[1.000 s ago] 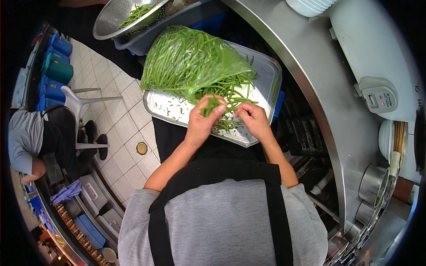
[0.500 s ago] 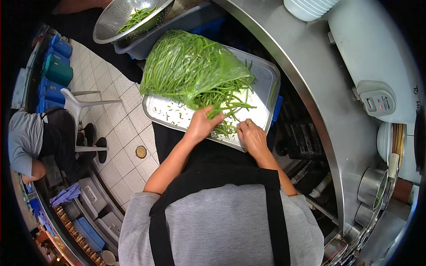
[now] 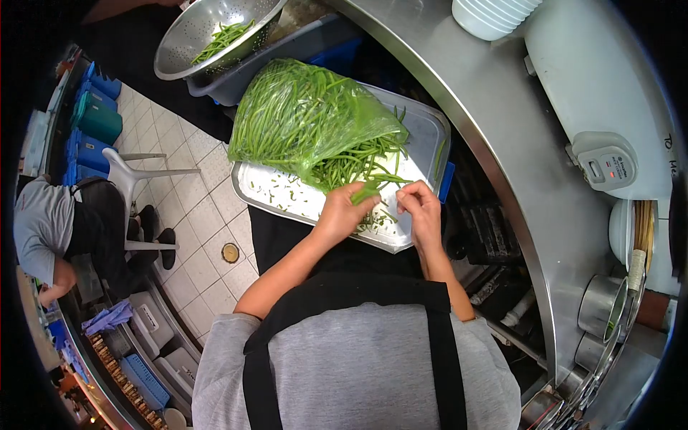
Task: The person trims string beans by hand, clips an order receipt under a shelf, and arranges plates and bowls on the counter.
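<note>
Over the near part of a metal tray (image 3: 276, 204), my left hand (image 3: 342, 213) is closed around a small bunch of green beans (image 3: 365, 193). Just right of it, my right hand (image 3: 421, 208) has thumb and forefinger pinched together near the bean ends; whatever is between them is too small to make out. A large clear plastic bag (image 3: 312, 118) full of green beans lies on the tray beyond my hands, with loose beans (image 3: 351, 161) spilling from its opening. Short cut bean pieces are scattered on the tray's white surface.
A steel colander (image 3: 215, 43) with some beans rests on a grey tub (image 3: 287, 61) at the top. A steel counter (image 3: 494, 107) curves along the right, holding stacked bowls (image 3: 494, 14) and a rice cooker (image 3: 602, 100). Another person (image 3: 79, 229) is beside a white chair (image 3: 129, 172) at left.
My right hand dipped toward the tray's near edge, then rose and pinched close to the beans. My left hand, still holding the bunch, shifted slightly right and nearer to me.
</note>
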Demonstrator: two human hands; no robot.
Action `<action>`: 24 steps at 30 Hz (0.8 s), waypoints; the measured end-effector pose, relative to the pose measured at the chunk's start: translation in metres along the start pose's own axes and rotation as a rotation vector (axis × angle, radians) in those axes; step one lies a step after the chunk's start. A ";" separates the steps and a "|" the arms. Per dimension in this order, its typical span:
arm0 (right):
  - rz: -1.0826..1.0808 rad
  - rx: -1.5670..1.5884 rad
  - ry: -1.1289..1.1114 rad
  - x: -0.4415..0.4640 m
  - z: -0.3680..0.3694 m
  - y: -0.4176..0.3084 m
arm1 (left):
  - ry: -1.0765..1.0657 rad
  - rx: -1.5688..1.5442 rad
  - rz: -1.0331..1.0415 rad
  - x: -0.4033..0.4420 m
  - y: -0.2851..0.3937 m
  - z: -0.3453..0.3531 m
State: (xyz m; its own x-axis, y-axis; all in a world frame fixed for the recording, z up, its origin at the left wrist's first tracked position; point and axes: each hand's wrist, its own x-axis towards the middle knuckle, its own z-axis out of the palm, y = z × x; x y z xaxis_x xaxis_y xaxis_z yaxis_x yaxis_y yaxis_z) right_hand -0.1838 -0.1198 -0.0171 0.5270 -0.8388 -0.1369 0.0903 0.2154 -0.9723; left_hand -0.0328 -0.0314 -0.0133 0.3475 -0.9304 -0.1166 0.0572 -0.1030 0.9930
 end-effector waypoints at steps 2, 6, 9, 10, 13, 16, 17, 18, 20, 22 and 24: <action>0.092 -0.119 -0.130 0.002 0.003 0.000 | 0.078 -0.185 -0.060 0.001 0.006 -0.005; 0.096 -0.245 -0.263 -0.004 0.017 0.003 | 0.172 -0.327 -0.030 0.003 0.008 -0.012; 0.188 -0.208 -0.354 -0.001 0.013 0.014 | 0.223 -0.318 0.002 0.001 0.012 -0.015; 0.182 -0.237 -0.347 -0.001 0.013 0.013 | 0.232 -0.302 0.006 0.000 0.013 -0.016; 0.046 -0.387 -0.253 0.001 0.015 0.016 | 0.214 -0.168 0.037 -0.010 0.018 -0.014; 0.207 -0.310 -0.136 0.012 0.012 0.023 | 0.159 0.054 0.252 -0.022 0.032 -0.012; 0.198 -0.173 -0.092 0.014 0.014 0.024 | 0.152 0.093 0.323 -0.024 0.041 -0.013; 0.212 -0.321 -0.102 0.015 0.012 0.023 | 0.150 0.132 0.393 -0.026 0.048 -0.014; -0.110 -0.514 -0.156 0.008 0.019 0.029 | 0.216 0.107 0.378 -0.019 0.047 -0.026; -0.173 -0.845 -0.350 -0.005 0.026 0.015 | 0.206 -0.272 0.181 -0.014 0.040 -0.036; -0.275 -1.097 -0.463 -0.011 0.027 0.013 | 0.263 -0.213 0.046 -0.011 0.022 -0.048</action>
State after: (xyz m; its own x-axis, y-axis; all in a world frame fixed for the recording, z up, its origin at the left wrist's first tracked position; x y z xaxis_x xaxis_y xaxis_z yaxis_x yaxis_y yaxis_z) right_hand -0.1655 -0.0940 -0.0234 0.8740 -0.4844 -0.0390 -0.3968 -0.6651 -0.6326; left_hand 0.0098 -0.0069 0.0088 0.5818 -0.8071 -0.1000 0.2204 0.0381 0.9747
